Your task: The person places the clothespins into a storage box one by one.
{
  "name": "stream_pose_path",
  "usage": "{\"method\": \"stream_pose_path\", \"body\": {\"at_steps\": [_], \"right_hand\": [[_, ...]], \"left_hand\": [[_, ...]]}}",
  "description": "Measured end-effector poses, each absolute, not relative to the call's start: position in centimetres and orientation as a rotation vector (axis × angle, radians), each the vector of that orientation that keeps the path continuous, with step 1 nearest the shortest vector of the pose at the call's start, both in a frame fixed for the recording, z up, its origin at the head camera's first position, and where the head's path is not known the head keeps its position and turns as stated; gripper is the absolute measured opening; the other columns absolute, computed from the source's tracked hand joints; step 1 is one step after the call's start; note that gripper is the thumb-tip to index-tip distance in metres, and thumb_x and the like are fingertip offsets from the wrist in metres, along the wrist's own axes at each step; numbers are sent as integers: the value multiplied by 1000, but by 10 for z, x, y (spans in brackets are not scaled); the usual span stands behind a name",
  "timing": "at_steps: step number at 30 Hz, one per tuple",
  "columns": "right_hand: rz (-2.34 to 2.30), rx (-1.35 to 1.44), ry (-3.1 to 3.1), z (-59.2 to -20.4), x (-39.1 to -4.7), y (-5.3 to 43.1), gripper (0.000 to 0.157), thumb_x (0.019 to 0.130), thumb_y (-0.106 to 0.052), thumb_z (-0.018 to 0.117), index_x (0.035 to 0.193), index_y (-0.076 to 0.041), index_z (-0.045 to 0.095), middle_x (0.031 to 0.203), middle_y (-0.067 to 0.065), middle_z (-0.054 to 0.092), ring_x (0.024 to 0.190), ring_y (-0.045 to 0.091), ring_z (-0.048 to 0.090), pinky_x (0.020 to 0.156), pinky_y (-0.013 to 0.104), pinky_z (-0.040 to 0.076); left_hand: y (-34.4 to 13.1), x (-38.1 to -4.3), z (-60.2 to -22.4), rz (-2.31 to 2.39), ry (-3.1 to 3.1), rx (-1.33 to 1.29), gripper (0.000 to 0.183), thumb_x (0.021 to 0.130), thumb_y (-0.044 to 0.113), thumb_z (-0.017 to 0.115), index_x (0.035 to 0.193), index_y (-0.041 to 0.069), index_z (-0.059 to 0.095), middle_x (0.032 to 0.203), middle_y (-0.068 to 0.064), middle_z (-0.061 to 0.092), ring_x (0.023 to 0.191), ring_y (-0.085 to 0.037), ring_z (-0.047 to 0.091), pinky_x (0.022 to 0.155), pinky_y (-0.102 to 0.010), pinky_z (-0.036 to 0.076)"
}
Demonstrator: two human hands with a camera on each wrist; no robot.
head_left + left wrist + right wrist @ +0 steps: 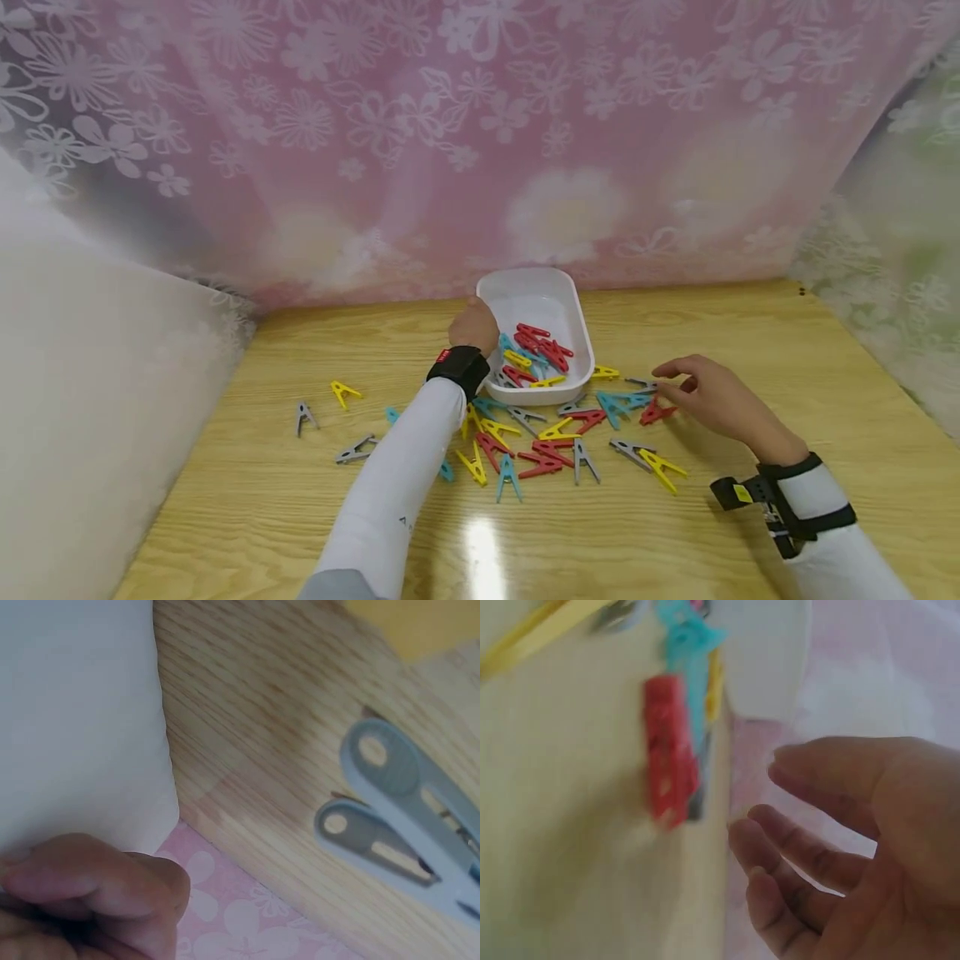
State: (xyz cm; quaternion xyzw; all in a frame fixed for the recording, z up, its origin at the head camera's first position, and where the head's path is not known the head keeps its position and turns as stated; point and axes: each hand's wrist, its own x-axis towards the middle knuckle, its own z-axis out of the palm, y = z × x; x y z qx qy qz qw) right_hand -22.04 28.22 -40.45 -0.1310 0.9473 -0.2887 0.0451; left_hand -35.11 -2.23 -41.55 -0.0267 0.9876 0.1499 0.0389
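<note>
A white plastic basin stands at the back of the wooden table, with red, yellow, blue and grey clothespins piled at its near end. My left hand grips its left rim; in the left wrist view the curled fingers lie against the white wall. To the right of the basin, my right hand hovers with fingers loosely bent and nothing between them. Its fingertips are close by a red clothespin and a grey one. The right wrist view shows that red clothespin apart from the fingers.
Many loose clothespins lie in front of the basin, among them a blue one and a yellow one. Farther left are a yellow clothespin and a grey one. A pink flowered curtain hangs behind the table.
</note>
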Motion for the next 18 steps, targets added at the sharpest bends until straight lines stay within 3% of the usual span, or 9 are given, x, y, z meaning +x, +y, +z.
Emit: {"method": "stream_pose_path", "body": {"at_steps": [8,18], "right_hand": [[-870,-499,2842,-420,-213,299,26,93,-2,58,118,-3,64,116,23,53,74,17,56,56,30,44],[-791,-541,2852,-433,-212,305,28,88,-5,67,116,-2,64,107,17,54,72,13,50,60,30,44]], "left_hand": [[-25,-349,-412,478,3047,-66,47,97,22,56,132,-6,41,68,-11,58,61,-23,62,59,-34,52],[-21,-348,-415,511,3043,-107,45,96,20,57,129,-6,43,78,-14,63,68,-25,65,63,-36,55]]}}
